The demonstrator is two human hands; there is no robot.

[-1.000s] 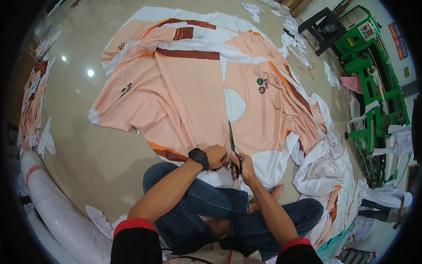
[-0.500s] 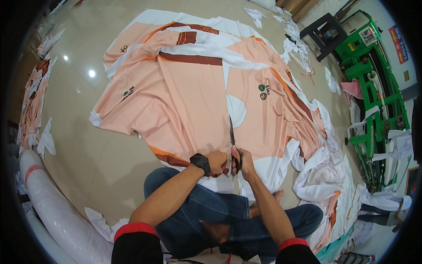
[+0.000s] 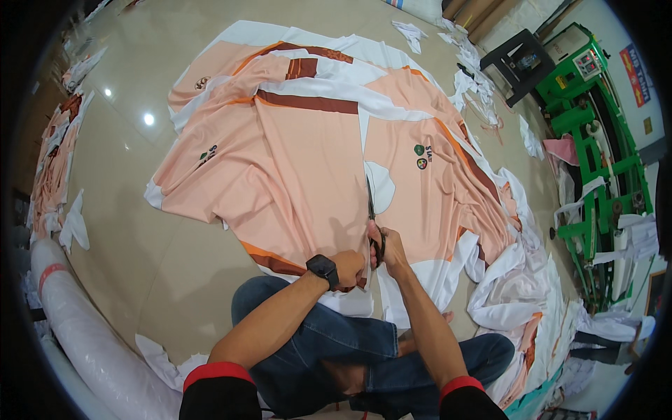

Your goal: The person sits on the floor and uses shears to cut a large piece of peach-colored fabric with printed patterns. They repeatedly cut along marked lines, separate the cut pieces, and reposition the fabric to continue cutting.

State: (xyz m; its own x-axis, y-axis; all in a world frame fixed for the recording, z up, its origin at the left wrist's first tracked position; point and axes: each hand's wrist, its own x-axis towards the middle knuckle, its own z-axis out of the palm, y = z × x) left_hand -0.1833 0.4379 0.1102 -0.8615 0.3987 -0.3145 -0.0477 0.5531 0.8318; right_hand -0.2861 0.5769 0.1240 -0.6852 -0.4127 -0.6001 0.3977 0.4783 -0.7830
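A large peach fabric sheet (image 3: 304, 164) with white, orange and brown printed bands lies spread on the floor before me. My right hand (image 3: 386, 246) is closed around the handles of dark scissors (image 3: 370, 199), whose blades point away from me along the slit between two peach panels. The blade tips lie beside a white rounded patch (image 3: 381, 187). My left hand (image 3: 348, 269), with a black watch on its wrist, is closed on the near edge of the left panel, close to the slit. Near my hands the two panels lie apart.
Crumpled white and peach fabric (image 3: 511, 280) is heaped at my right. A plastic-wrapped roll (image 3: 94, 329) lies at the left. Far right stand a black stool (image 3: 516, 59) and a green machine (image 3: 595, 154). White scraps (image 3: 409, 35) litter the floor.
My right hand and the scissors have moved slightly farther up along the slit. My left hand has shifted a little toward me, still gripping the fabric edge.
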